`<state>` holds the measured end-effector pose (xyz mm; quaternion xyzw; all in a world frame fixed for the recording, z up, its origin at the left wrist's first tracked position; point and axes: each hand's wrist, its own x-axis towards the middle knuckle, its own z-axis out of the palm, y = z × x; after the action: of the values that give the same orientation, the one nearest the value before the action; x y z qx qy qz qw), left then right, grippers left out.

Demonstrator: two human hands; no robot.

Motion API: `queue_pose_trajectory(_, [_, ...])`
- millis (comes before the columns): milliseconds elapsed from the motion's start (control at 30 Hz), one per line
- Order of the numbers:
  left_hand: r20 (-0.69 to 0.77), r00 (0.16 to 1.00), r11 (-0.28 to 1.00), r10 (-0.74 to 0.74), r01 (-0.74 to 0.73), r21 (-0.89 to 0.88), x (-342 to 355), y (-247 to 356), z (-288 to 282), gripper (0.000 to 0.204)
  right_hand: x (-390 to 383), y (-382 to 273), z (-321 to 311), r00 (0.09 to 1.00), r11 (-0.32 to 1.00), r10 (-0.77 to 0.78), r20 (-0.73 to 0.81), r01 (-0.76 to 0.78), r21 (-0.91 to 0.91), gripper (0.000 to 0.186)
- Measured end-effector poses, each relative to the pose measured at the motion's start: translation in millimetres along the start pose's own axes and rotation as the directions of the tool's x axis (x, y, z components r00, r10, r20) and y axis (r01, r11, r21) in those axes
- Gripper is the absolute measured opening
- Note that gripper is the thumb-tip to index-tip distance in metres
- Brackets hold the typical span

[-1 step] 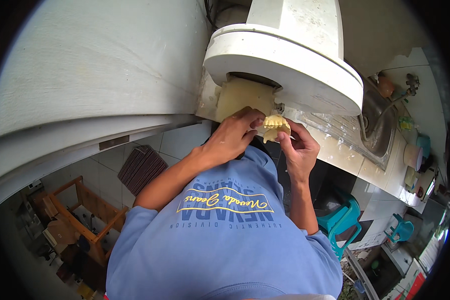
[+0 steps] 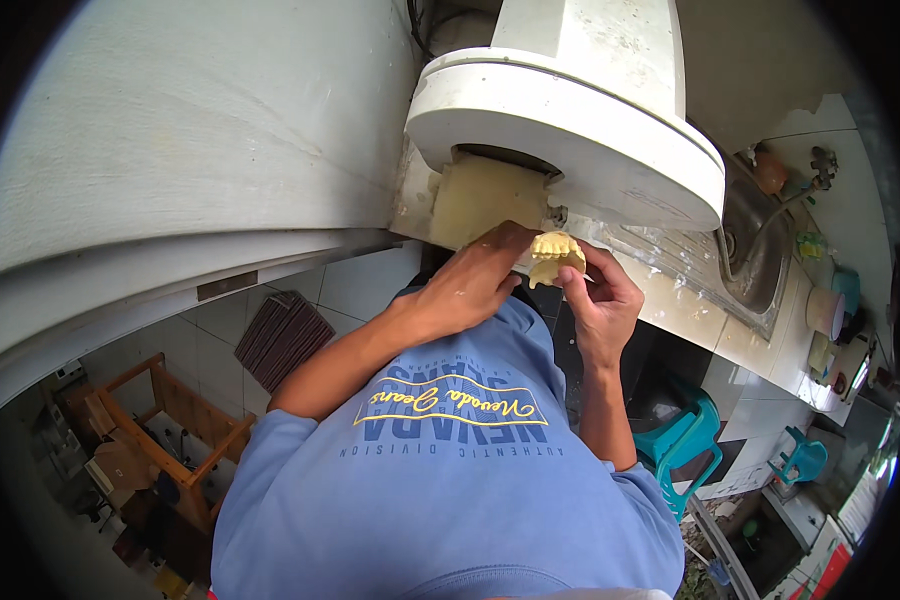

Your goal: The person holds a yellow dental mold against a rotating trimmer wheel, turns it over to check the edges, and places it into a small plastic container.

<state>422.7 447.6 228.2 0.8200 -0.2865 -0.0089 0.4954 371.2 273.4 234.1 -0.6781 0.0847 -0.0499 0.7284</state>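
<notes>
A yellowish plaster dental model (image 2: pixel 554 258) with a row of teeth along its upper edge is held up in front of me. My right hand (image 2: pixel 607 298) grips its right side, thumb on the near face and fingers behind. From the left, my left hand (image 2: pixel 470 280) reaches to the model with bent fingers against its left edge; those fingertips are partly hidden. Just beyond the hands is a white machine with a rounded housing (image 2: pixel 570 130), and a pale wet-looking plate (image 2: pixel 485 200) juts out below its dark opening.
A steel sink (image 2: pixel 750 235) with a ribbed drainboard is set in the tiled counter (image 2: pixel 690 310) at right. Left of me stands a large white surface (image 2: pixel 200 130). A striped mat (image 2: pixel 284 340), a wooden frame (image 2: pixel 165 420) and a teal plastic chair (image 2: pixel 685 440) are lower down.
The dental model has shifted very slightly to the right with my right hand. The left hand's fingers have moved from a pinch at its side to reaching farther behind it.
</notes>
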Motion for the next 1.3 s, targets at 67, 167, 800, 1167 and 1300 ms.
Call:
queue_pose_trajectory(67, [0.077,0.984,0.973,-0.163,0.173,-0.151,1,5,4,0.025,-3,-9,-3,1.000,1.000,-0.010,-0.018,0.010,0.001,0.033])
queue_pose_trajectory(167, [0.102,0.898,0.806,-0.429,0.431,-0.405,8,4,-3,0.028,-1,-11,-1,0.998,0.998,0.035,-0.050,-0.032,0.047,0.033])
queue_pose_trajectory(800, [-0.080,0.669,0.413,-0.739,0.356,-0.839,38,-49,3,0.018,53,50,62,0.986,0.998,0.025,-0.165,-0.034,-0.049,0.032])
queue_pose_trajectory(1167, [-0.114,0.649,0.421,-0.752,0.340,-0.841,37,-62,7,0.016,58,63,66,0.983,0.993,0.009,-0.181,-0.030,-0.118,0.031])
queue_pose_trajectory(1300, [-0.119,0.637,0.430,-0.761,0.359,-0.828,37,-63,8,0.017,58,62,65,0.985,0.989,0.019,-0.171,-0.044,-0.144,0.030])
